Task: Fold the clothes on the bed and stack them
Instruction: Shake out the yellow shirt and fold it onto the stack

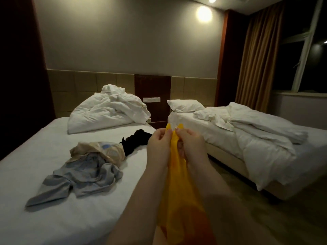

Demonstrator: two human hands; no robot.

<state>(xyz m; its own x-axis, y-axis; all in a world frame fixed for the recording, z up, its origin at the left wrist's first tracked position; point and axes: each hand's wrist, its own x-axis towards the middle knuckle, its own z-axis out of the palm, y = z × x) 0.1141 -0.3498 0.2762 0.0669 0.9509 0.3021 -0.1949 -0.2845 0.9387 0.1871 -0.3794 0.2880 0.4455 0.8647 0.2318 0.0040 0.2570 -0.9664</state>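
A yellow garment (177, 188) hangs in front of me, held up over the right edge of the left bed (44, 218). My left hand (159, 147) and my right hand (190, 144) both pinch its top edge, close together. On the white sheet lie a crumpled grey-blue garment (79, 179), a beige patterned garment (104, 151) partly over it, and a black garment (136, 141) beyond that. The lower part of the yellow garment runs out of view at the bottom.
A bunched white duvet (109, 110) sits at the head of the left bed. A second bed (247, 135) with a pillow and rumpled duvet stands to the right across a narrow floor gap (238, 200). Curtains and a window are at far right.
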